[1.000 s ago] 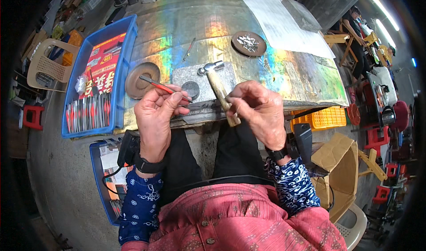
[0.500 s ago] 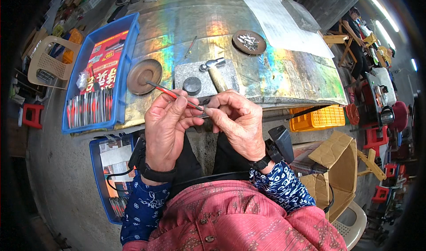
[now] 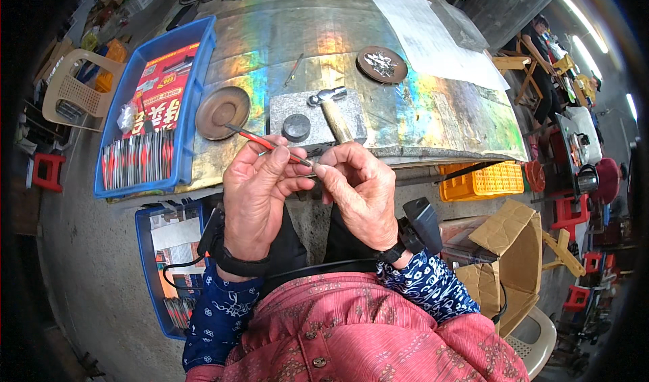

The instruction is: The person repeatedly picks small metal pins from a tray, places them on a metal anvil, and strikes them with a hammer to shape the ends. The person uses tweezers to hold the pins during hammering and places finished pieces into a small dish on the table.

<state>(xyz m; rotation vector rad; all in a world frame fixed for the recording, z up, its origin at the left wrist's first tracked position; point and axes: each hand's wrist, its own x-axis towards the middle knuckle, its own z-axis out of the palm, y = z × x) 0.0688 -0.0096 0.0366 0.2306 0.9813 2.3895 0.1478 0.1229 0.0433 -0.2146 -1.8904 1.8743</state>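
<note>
A blue tray (image 3: 193, 111) of thin red-and-grey pieces (image 3: 138, 159) lines the left edge of the table (image 3: 267, 20); an empty brown dish (image 3: 220, 108) lies beside it. At the near edge's middle, the left hand (image 3: 253, 199) grasps a slender red tool (image 3: 257, 138) between thumb and fingers. Beyond, a grey block (image 3: 284, 108) bears a black disc (image 3: 296, 128) and, rightward, a hammer (image 3: 332, 115). The right hand (image 3: 362, 196) has thumb and forefinger drawn together at the tool's right end; what they pinch cannot be told. Toward the right edge lie a dish of metallic bits (image 3: 387, 80) and white sheeting (image 3: 426, 37).
</note>
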